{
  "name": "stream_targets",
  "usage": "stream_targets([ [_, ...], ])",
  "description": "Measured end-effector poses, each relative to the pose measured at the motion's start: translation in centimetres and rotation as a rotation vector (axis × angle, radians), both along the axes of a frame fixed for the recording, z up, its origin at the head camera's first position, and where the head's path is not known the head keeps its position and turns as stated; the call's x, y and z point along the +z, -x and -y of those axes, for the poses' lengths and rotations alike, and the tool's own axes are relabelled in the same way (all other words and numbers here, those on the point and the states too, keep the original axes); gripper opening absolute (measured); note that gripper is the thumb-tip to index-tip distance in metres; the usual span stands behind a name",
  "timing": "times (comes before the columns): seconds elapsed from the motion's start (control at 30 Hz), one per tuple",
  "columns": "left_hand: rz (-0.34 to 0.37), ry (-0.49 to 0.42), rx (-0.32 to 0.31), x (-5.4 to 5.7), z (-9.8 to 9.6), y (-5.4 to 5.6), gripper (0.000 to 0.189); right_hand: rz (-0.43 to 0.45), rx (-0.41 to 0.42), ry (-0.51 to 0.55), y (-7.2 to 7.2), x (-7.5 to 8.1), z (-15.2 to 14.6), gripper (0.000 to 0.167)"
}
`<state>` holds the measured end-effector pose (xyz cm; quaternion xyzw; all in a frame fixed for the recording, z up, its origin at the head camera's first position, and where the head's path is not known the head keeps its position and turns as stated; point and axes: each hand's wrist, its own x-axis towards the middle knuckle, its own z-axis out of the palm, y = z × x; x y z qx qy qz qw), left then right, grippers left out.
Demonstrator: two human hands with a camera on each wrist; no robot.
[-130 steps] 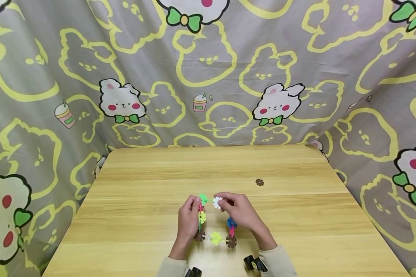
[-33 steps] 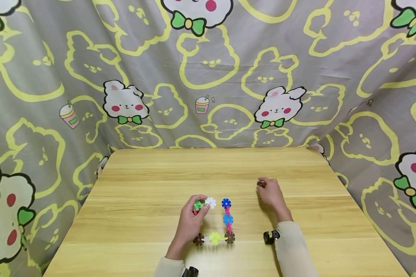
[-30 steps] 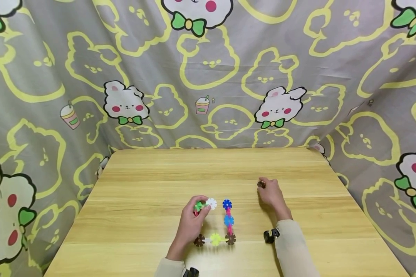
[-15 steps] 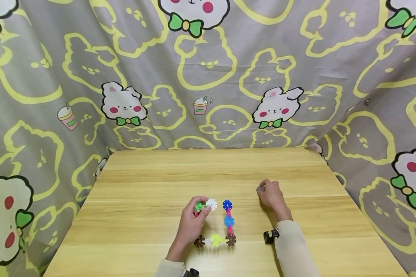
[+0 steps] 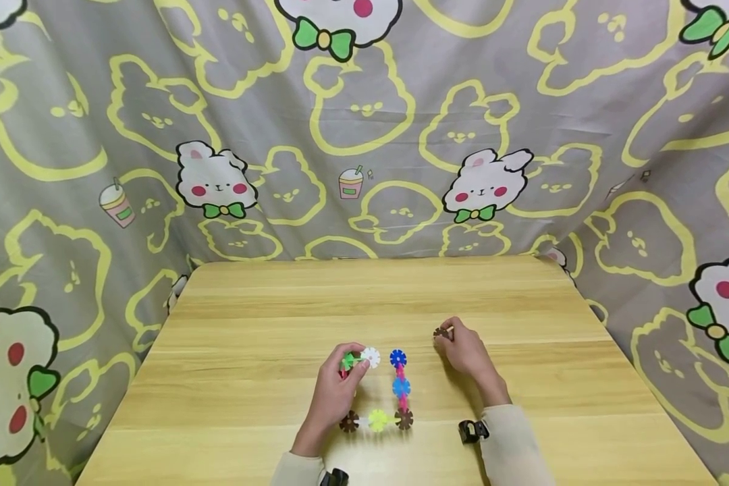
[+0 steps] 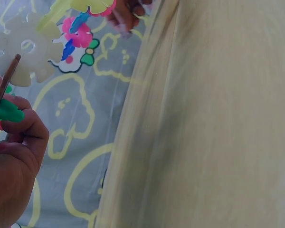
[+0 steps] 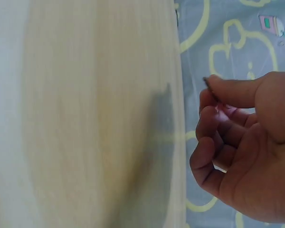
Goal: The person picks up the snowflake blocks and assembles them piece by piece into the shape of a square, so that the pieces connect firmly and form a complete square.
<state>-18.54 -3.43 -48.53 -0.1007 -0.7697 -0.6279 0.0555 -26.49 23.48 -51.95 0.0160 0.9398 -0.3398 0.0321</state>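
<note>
In the head view my left hand grips the upper left of a chain of slotted interlocking discs, by a green disc and a white disc. The chain runs down past a brown disc and a yellow-green disc to a second brown corner. From there pink and light-blue discs climb to a dark-blue disc, which stands apart from the white one. My right hand pinches a loose brown disc, seen edge-on in the right wrist view. My left fingers partly hide the chain's left side.
The wooden table spreads around both hands. Behind it and along both sides hangs a grey curtain with yellow outlines and white rabbits. A black wrist camera sits on the right sleeve.
The right hand let go of the white disc, reached to the far right and took the brown disc off the table. It now moves left with it. The left hand keeps holding the chain.
</note>
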Motion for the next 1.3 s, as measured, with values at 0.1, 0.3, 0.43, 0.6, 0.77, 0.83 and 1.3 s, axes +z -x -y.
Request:
stream_targets([
  [0.1,-0.013,0.0,0.001,0.0,0.0,0.1,0.021,-0.044,0.018,0.034,-0.4,0.4,0.8,0.021],
  [0.3,-0.014,0.0,0.001,-0.1,0.0,0.2,0.021,-0.127,0.061,0.175,-1.6,1.2,2.3,0.013],
  [0.43,0.005,0.003,0.005,-0.2,0.0,0.3,0.021,-0.142,0.101,0.271,-2.6,1.9,3.3,0.012],
  [0.6,0.016,0.016,0.012,-0.3,0.0,0.4,0.021,-0.173,0.149,0.305,-3.6,2.6,4.5,0.007],
  [0.77,0.017,0.013,0.012,-0.2,-0.1,0.4,0.021,-0.214,0.192,0.288,-4.2,2.9,5.3,0.004],
  [0.83,0.02,0.013,0.01,-0.1,-0.1,0.4,0.02,-0.228,0.215,0.286,-4.4,2.9,5.6,0.003],
  [1.3,0.035,-0.004,-0.013,0.2,0.0,0.2,0.018,-0.481,0.417,0.272,-5.0,2.9,6.9,0.007],
])
